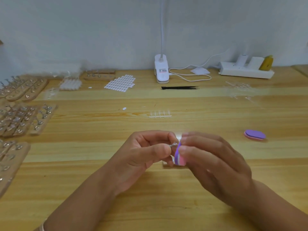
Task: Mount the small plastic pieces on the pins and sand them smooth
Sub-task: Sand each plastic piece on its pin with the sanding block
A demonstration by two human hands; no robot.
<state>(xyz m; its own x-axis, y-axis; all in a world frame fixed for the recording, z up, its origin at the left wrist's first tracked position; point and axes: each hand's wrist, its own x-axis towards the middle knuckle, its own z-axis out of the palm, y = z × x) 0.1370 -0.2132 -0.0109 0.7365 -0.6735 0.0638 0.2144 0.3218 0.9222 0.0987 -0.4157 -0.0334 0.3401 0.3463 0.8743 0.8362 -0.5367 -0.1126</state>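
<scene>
Purple-and-pink sanding block [179, 156] is pinched in the right hand [211, 162], its purple face against the small metal pin [173, 144] that the left hand [146, 152] pinches between thumb and fingers. Both hands are above the tabletop [100, 172], toward its front edge. Wooden pin boards [25, 117] line the left edge.

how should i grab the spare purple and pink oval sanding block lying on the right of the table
Pinch the spare purple and pink oval foam sanding block across its narrow width, on the long side edges, coming down from above. It lies flat, purple face up, on the wooden table with bare wood around it, so thumb and finger probably fit either side.
</scene>
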